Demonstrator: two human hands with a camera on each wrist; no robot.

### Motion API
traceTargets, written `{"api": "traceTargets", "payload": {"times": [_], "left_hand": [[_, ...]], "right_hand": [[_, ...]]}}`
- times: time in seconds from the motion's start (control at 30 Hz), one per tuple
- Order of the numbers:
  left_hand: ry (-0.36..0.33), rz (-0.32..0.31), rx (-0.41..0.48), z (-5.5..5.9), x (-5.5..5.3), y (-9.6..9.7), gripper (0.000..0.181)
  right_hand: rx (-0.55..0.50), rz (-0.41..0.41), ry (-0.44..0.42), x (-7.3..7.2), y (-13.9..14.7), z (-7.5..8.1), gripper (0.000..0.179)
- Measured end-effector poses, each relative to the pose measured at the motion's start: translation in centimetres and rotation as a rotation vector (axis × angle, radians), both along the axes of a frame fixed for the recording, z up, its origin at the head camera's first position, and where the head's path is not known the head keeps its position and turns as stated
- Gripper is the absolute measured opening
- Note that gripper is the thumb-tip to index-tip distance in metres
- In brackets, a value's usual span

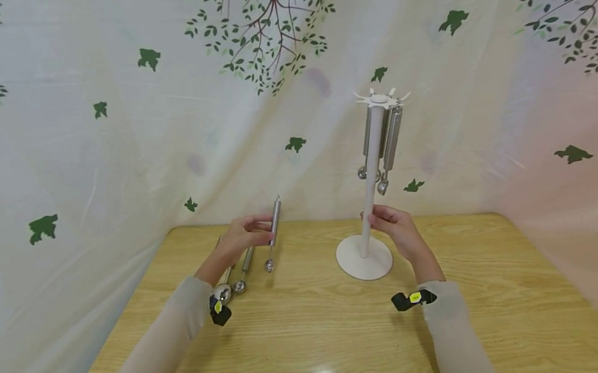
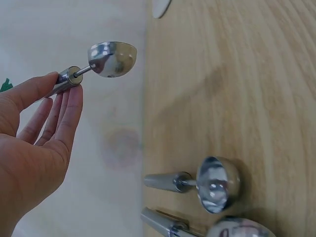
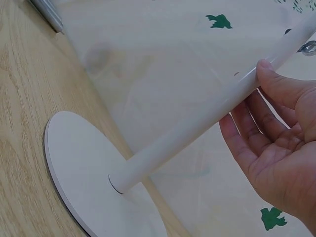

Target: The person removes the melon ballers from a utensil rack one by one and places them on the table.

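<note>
My left hand (image 1: 245,236) pinches a small steel scoop (image 1: 276,217) by its cylindrical handle, thumb against fingers. In the left wrist view the round bowl (image 2: 111,60) sticks out beyond the fingertips, held above the wooden table. A white stand (image 1: 370,192) with a round base rises at right of centre. Around its pole curl the thumb and fingers of my right hand (image 1: 398,230), some way above the base (image 3: 94,173). Several steel utensils (image 1: 392,138) with round ends hang from the white hooks at its top, partly hidden behind the pole.
Below my left hand, a scoop (image 1: 240,286) and a larger-bowled one (image 1: 223,294) lie on the wooden table (image 1: 300,338). A pale cloth (image 1: 254,155) printed with leaves and branches hangs just behind the table's far edge.
</note>
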State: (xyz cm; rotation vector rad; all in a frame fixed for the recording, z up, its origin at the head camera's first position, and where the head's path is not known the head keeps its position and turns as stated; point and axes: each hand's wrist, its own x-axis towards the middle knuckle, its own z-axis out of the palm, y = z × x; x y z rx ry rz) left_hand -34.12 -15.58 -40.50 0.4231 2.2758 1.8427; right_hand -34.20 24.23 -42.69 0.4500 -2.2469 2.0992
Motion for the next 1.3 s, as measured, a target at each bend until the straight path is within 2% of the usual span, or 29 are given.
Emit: {"api": "traceTargets", "payload": {"times": [0.17,0.37,0.5,0.77,1.0,1.23,1.3], "left_hand": [[-0.013,0.02,-0.047,-0.9,0.2,-0.6,0.052],[-0.01,0.024,-0.045,-2.1,0.5,-1.3,0.053],[-0.048,0.058,-0.046,-2.8,0.6,-1.5,0.05],[-0.104,0.136,-0.111,-3.9,0.6,-1.8,0.049],[-0.116,0.166,-0.077,-4.4,0.4,-1.9,0.048],[-0.162,0.252,-0.087,-4.5,0.4,-1.7,0.045],[-0.166,0.257,-0.094,-4.5,0.4,-1.7,0.045]], "right_hand": [[-0.007,0.002,0.012,0.0,0.0,0.0,0.045],[-0.012,0.008,0.027,-0.1,0.0,-0.1,0.045],[-0.023,0.019,0.044,-0.1,0.0,-0.2,0.044],[-0.012,0.022,0.026,-0.2,0.0,-0.1,0.048],[-0.011,0.032,0.004,-0.2,0.1,-0.1,0.043],[-0.003,0.019,0.019,-0.1,0.1,-0.2,0.045],[0.004,0.014,0.027,0.0,0.1,-0.2,0.046]]}}
